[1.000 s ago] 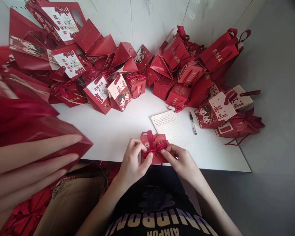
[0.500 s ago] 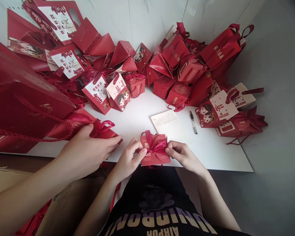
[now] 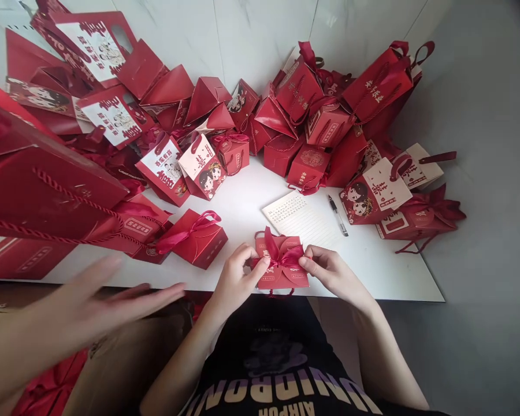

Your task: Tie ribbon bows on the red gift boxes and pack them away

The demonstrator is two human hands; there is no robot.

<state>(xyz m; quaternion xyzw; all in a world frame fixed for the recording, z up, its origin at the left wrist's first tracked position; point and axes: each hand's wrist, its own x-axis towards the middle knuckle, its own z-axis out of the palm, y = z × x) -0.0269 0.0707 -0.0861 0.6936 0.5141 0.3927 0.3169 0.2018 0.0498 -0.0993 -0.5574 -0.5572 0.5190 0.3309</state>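
A small red box [image 3: 281, 279] with a bow of dark red ribbon [image 3: 281, 254] on its top stands at the table's front edge, before my body. My left hand [image 3: 239, 270] pinches the left side of the bow between thumb and fingers. On the other side, my right hand [image 3: 329, 268] pinches the bow's right loop. Both hands are closed on the ribbon. A lined notepad [image 3: 292, 214] with handwriting lies just behind the box, and a black pen [image 3: 338, 215] is to its right.
Another person's hand [image 3: 112, 303], blurred, is over the front edge at the left. Near it sits a red ribboned box [image 3: 201, 245]. Large red bags [image 3: 39, 190] fill the left, and piled gift boxes [image 3: 294, 98] line the wall. A cardboard box [image 3: 121, 364] is below.
The other person's hand has moved left, off the ribboned box, which now shows fully. My hands still pinch the bow. The whole view has shifted slightly.
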